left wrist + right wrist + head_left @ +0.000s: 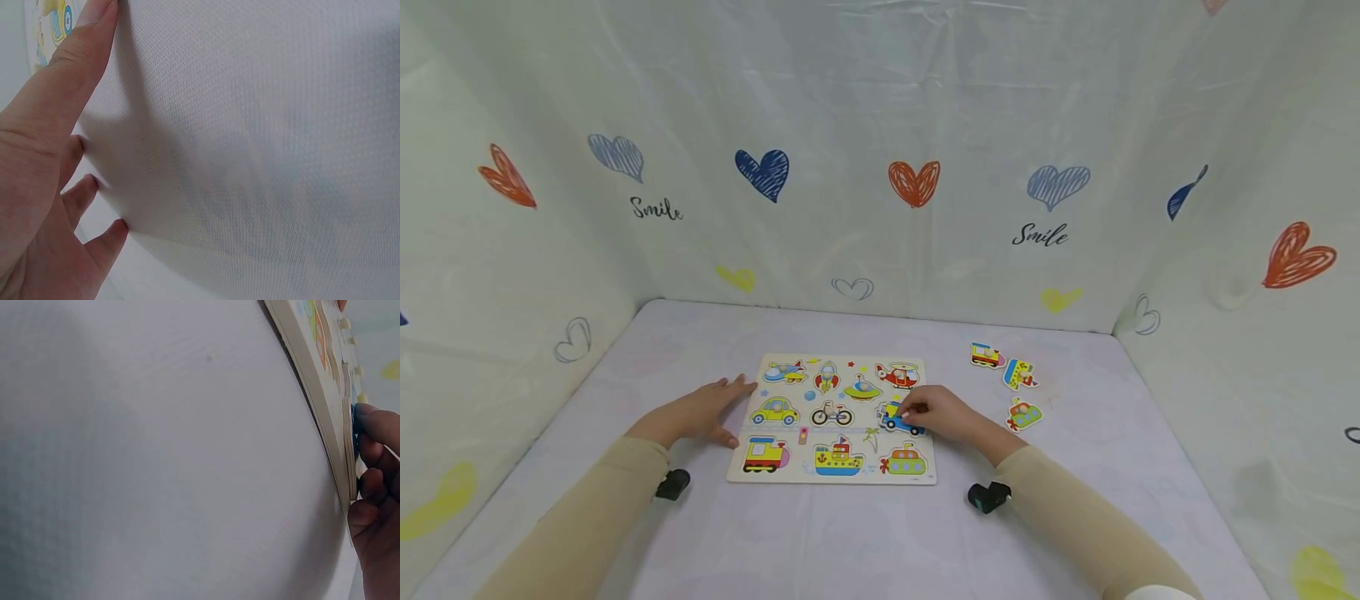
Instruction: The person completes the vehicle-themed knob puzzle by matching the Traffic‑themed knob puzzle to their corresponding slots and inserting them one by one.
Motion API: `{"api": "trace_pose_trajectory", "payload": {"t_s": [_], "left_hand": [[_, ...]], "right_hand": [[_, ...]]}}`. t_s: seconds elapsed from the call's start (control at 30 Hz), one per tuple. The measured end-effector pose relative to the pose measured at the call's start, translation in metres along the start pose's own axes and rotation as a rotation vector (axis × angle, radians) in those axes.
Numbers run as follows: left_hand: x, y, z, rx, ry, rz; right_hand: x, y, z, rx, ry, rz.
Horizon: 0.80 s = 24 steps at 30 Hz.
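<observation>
A wooden puzzle board (802, 458) with vehicle pictures lies flat on the table. At its right side my right hand (946, 414) pinches a blue and yellow truck puzzle piece (892, 422) over the middle row. The right wrist view shows the fingertips (369, 412) at the blue piece, low over the board's surface. My left hand (698, 414) rests along the board's left edge, fingers spread, with the thumb (81, 56) near the lower left side. Knobbed car (775, 410) and bicycle (832, 414) pieces sit in the same row.
Loose train (985, 356), ship (1019, 375) and submarine (1024, 414) pieces lie on the table right of the board. Matching pictures fill the board's bottom row. A white curtain (835, 242) with hearts surrounds the table's back and sides.
</observation>
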<state>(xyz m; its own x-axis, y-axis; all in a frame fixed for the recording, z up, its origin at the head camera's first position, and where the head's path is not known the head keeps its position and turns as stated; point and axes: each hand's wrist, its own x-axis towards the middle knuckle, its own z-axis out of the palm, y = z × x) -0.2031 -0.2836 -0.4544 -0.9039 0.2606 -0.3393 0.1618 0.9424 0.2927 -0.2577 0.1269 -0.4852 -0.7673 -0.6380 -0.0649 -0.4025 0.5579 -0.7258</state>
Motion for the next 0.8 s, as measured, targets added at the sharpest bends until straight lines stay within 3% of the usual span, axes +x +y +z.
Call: {"api": "trace_pose_trajectory", "payload": {"t_s": [0.8], "left_hand": [[0.001,-0.002,0.001,0.002,0.007,0.013]], "right_hand": [[0.012,-0.003,-0.009,-0.04,-0.092,-0.015]]}}
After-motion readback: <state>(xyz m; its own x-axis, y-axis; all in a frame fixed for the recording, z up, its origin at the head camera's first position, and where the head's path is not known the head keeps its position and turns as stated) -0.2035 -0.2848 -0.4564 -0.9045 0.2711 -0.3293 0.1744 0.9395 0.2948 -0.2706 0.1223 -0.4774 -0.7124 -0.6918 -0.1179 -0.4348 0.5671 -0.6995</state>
